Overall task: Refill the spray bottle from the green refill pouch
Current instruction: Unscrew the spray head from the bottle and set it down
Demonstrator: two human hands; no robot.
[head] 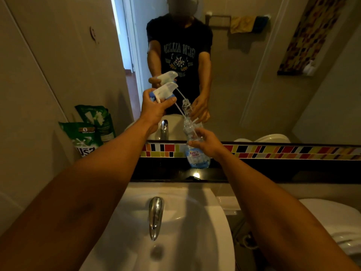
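Observation:
A clear spray bottle (197, 156) with a blue label stands on the black ledge behind the sink, my right hand (207, 142) gripping its upper body. My left hand (155, 108) holds the white and blue trigger sprayer head (165, 90) lifted off and up to the left. Its thin dip tube (179, 110) slants down, its lower end still in the bottle's open neck. The green refill pouch (83, 137) leans against the left wall, apart from both hands.
A second green pouch (98, 118) stands behind the first. Below my arms are the white sink (211, 222) and chrome tap (155, 216). A mirror (244, 75) with a coloured tile strip faces me. A white toilet (336, 222) sits at the right.

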